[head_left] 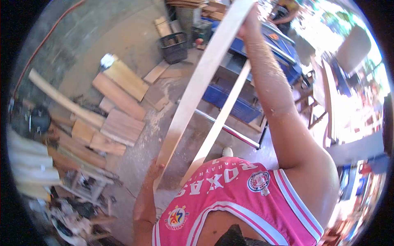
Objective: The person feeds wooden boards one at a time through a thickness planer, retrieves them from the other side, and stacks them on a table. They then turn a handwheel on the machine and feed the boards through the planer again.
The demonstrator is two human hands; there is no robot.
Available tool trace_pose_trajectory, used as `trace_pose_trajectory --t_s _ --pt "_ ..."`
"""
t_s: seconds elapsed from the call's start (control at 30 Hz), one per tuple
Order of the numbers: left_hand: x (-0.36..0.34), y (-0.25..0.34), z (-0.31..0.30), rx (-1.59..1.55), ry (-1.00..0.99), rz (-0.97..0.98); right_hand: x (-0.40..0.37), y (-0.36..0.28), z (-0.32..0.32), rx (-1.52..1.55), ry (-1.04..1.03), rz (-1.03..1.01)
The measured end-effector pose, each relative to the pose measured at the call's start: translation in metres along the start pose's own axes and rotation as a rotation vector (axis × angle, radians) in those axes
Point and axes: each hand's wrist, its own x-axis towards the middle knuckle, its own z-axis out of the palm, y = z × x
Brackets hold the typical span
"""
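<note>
A long pale wooden board [201, 78] slants from the top centre down to my left side. My left hand [155, 170] is closed round its lower end. Near its upper end my right hand [251, 25] grips the edge, with the arm stretched forward and sawdust on the forearm. A second, narrower strip of wood [221, 119] runs from near my right wrist down to my shirt; its lower end lies against or behind the pink jersey, and I cannot tell what supports it.
A blue machine table [234, 104] stands ahead, with a metal rail [242, 137] low in front. Loose planks [123, 125] lie on the floor at left, near a black basket [173, 47]. Another person [286, 12] is at the top right. A stool [88, 184] stands lower left.
</note>
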Motion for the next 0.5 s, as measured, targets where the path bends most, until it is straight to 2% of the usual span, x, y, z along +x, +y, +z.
trace_pose_trajectory --t_s 0.03,0.07,0.13,0.17,0.23,0.27,0.3,0.37,0.43,0.5 --pt "0.006 -0.016 0.005 -0.030 0.082 0.011 -0.001 0.013 -0.019 -0.110 0.194 -0.009" --pt "0.008 -0.043 0.009 -0.005 0.046 0.031 -0.015 0.031 -0.035 -0.091 0.241 0.118" --pt "0.018 -0.089 0.003 0.076 0.095 -0.103 -0.068 0.066 -0.041 -0.021 0.283 0.302" --pt "0.019 -0.068 0.000 0.098 0.069 -0.094 -0.079 0.116 -0.082 -0.214 0.233 0.360" --pt "0.011 0.001 0.002 0.108 0.055 -0.326 -0.141 0.166 -0.086 -0.373 0.259 0.422" --pt "0.019 -0.011 0.004 0.129 0.002 -0.256 -0.154 0.224 -0.117 -0.409 0.398 0.423" --pt "0.025 0.000 0.006 0.143 -0.009 -0.253 -0.169 0.231 -0.115 -0.511 0.466 0.546" --pt "0.027 0.029 0.016 0.249 -0.012 -0.375 -0.179 0.255 -0.131 -0.450 0.548 0.540" --pt "0.040 0.008 0.028 0.257 -0.053 -0.347 -0.180 0.280 -0.159 -0.624 0.731 0.668" --pt "0.048 0.012 0.038 0.257 -0.091 -0.322 -0.185 0.278 -0.175 -0.644 0.725 0.734"
